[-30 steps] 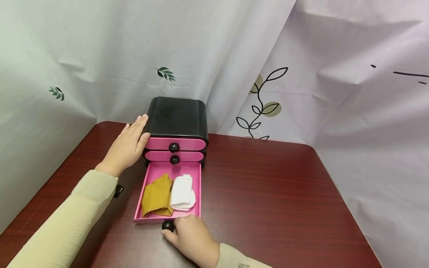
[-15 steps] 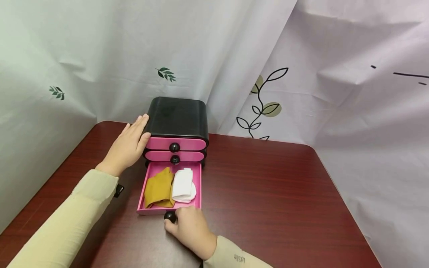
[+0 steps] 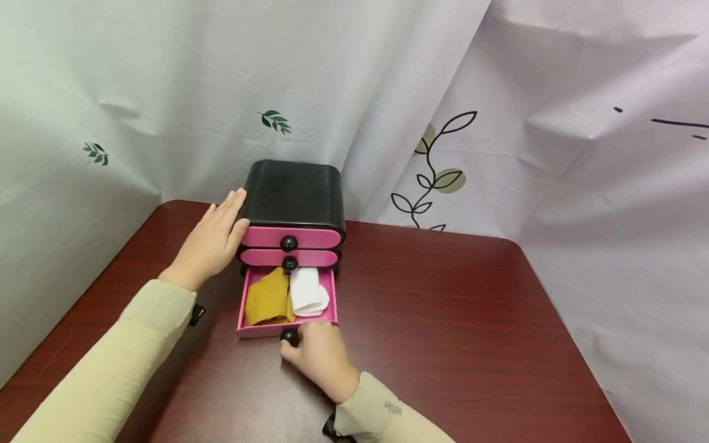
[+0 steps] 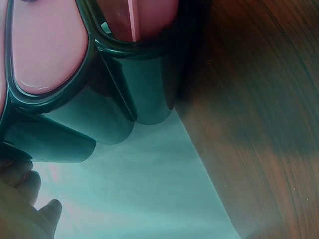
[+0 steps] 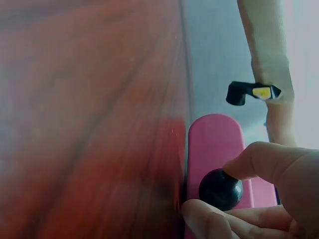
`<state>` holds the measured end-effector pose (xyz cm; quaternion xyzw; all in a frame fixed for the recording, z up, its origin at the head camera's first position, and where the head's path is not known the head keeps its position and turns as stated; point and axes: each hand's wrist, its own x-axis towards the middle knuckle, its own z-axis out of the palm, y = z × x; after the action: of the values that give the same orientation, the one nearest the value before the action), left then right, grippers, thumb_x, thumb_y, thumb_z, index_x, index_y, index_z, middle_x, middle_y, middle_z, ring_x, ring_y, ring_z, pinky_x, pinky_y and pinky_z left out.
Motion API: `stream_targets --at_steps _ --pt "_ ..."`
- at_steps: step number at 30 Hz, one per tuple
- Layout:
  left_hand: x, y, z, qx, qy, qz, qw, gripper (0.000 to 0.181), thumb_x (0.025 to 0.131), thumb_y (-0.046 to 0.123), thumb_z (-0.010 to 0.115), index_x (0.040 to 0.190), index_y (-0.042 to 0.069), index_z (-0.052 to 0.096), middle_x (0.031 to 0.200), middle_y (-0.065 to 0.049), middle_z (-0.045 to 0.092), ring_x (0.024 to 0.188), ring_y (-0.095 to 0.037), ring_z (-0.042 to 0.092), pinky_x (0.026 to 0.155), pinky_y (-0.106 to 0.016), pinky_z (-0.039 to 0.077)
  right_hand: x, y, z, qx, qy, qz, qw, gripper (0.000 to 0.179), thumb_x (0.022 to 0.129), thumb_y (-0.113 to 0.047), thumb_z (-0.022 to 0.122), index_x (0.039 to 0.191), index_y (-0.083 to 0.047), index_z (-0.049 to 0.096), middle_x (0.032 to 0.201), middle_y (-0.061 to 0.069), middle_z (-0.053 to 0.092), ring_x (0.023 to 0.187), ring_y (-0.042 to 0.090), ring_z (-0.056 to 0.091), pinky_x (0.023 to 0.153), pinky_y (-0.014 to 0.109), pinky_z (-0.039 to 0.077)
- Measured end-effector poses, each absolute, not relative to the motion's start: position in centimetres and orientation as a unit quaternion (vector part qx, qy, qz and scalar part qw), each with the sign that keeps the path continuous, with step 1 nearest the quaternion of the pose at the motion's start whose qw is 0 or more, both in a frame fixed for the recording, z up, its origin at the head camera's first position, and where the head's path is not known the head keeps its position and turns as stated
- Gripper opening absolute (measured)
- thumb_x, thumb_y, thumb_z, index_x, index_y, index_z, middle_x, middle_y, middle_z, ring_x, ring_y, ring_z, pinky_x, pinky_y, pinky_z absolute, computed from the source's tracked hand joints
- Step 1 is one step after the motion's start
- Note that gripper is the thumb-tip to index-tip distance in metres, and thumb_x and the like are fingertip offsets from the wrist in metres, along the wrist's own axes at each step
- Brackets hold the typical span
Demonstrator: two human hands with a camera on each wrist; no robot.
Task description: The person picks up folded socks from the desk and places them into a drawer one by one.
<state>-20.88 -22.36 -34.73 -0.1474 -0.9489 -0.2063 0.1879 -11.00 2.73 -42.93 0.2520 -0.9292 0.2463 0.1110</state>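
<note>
Bottom drawer (image 3: 286,327) pushed further into the cabinet (image 3: 292,194), nearly closing; right hand (image 3: 321,360) pinching its knob (image 3: 289,336), left hand (image 3: 209,243) flat against the cabinet's side.

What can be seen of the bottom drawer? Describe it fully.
The bottom drawer is glossy pink plastic with a round black knob. It stands partly pulled out of the black chest, flat on the table. A mustard cloth and white cloth lie inside. The right hand pinches the knob.
</note>
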Motion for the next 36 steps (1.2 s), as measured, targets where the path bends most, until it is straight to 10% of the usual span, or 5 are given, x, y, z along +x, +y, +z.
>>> stream_targets --at_steps 30,36 --pt "-21.1 -23.0 -34.5 -0.168 -0.948 -0.209 0.17 0.064 0.11 0.038 0.038 0.161 0.002 0.022 0.164 -0.021 0.026 0.154 -0.035 0.018 0.125 -0.05 0.009 -13.0 1.5 -43.2 0.206 -0.896 0.384 0.081 0.047 0.082 -0.022 0.076 0.048 -0.016 0.042 0.041 -0.019 0.024 0.042 -0.008 0.02 0.04 0.015 0.02" --pt "-20.9 -22.9 -34.3 -0.172 -0.949 -0.205 0.163 0.063 0.11 0.036 0.038 0.161 0.002 0.022 0.164 -0.021 0.027 0.154 -0.035 0.019 0.125 -0.051 0.01 -14.2 1.6 -43.8 0.195 -0.898 0.378 0.113 0.037 0.082 -0.023 0.077 0.055 -0.015 0.053 0.044 -0.016 0.045 0.044 -0.007 0.036 0.043 0.015 0.03"
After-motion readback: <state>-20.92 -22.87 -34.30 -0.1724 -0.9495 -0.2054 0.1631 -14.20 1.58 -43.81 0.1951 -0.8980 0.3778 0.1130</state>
